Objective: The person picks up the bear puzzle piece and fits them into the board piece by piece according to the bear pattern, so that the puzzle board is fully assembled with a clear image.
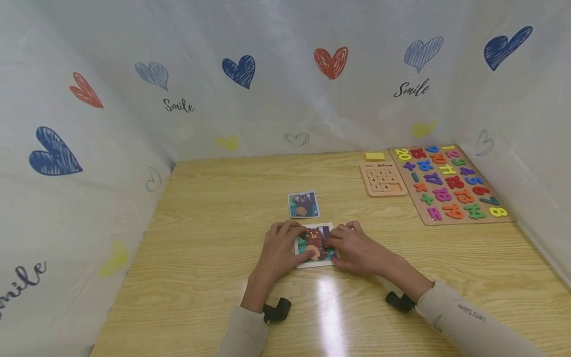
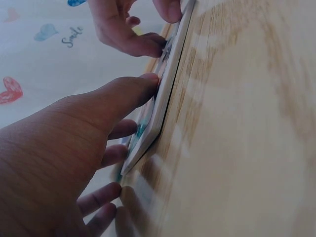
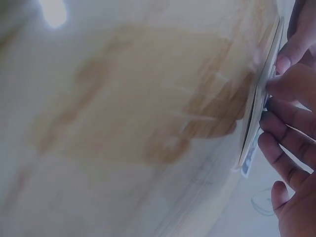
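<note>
A square sliding picture puzzle [image 1: 316,245] with a brown bear and a pale frame lies in front of the person in the head view. The left hand [image 1: 282,248] spans its left side, thumb tip pressing the picture's lower part and fingertips at the upper left. From the right side, the right hand [image 1: 358,249] touches the picture with its fingertips, its thumb near the lower right corner. Seen edge-on in the left wrist view, the puzzle's pale frame [image 2: 165,101] is low over the wood. Just behind it lies a bear picture card [image 1: 304,205]. The hands cover parts of the puzzle's sides.
A wooden number puzzle [image 1: 382,179] lies to the back right, a small yellow block [image 1: 374,156] behind it. At the far right sits a board of colourful numbers and signs [image 1: 450,186]. White sheeting [image 1: 276,99] with hearts borders the wooden table [image 1: 200,228].
</note>
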`<state>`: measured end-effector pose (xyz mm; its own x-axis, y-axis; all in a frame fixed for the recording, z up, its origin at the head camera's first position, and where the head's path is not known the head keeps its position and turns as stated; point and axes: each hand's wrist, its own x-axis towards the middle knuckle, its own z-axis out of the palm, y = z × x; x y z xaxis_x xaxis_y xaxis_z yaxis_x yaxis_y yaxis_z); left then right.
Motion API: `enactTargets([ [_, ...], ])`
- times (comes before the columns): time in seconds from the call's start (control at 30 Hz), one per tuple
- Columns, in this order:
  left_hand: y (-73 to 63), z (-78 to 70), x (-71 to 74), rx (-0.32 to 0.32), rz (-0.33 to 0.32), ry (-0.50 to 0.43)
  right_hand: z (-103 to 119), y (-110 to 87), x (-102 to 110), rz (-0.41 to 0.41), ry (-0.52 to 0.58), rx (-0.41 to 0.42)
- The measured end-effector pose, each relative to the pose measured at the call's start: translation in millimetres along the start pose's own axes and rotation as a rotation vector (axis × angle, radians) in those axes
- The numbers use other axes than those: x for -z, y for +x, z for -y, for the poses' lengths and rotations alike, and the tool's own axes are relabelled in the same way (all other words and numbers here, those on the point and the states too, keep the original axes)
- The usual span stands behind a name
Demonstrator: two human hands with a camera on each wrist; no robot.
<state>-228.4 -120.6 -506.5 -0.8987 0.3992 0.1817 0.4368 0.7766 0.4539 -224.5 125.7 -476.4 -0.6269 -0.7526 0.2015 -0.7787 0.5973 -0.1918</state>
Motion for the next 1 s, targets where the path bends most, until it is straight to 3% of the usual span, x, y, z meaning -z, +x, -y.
enactTargets([
  [0.3, -0.5, -0.1, 0.4, -0.001, 0.008, 0.000, 3.4, -0.8, 4.0, 0.004, -0.024, 0.046],
  [0.53, 0.0, -1.1, -3.3, 0.011, 0.005, 0.039, 3.4, -3.1, 3.3, 0.007, 0.019, -0.007],
  [0.73, 3.6, -14.1, -17.5, 0.065, -0.007, 0.185, -4.8, -15.3, 3.4, -0.078, 0.022, -0.049],
  [0.87, 3.5, -19.8, -25.7, 0.108, 0.000, 0.264, -6.1, -23.1, 1.7, -0.094, 0.024, -0.067],
  [1.0, 0.8, -17.4, -24.9, 0.136, -0.038, 0.157, -4.3, -26.5, 0.2, -0.106, 0.042, -0.111],
])
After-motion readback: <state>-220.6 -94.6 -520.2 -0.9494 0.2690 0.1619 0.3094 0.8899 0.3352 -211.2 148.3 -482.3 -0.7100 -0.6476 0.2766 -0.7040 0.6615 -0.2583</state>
